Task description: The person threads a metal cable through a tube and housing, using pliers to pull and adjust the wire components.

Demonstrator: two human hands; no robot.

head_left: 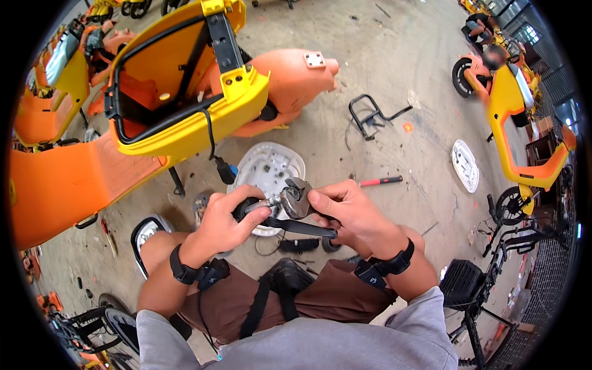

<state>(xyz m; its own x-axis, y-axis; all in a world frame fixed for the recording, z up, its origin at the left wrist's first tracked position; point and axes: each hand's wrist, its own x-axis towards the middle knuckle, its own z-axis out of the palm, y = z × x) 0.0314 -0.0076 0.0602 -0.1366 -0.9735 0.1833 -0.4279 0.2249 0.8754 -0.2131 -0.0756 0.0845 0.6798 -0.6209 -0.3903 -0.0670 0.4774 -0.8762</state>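
A grey-beige concrete floor (394,61), scuffed and littered with scraps, carries everything here. Beyond and below the left hand (228,219) and right hand (354,213) lies a white tray (272,146) holding small parts. A hammer (383,182) with a red-and-black handle lies just past the right hand; farther out are a bent black tubular bracket (369,118) and a small orange scrap (407,127). Well to the right hand's right rests a white oval shell (465,166). Left of the left hand lies a slim hand tool (109,238); beyond that hand stands an orange-and-yellow scooter (139,154).

Both hands (229,223) hold a metal wrench (295,205) above a white tray (248,163).
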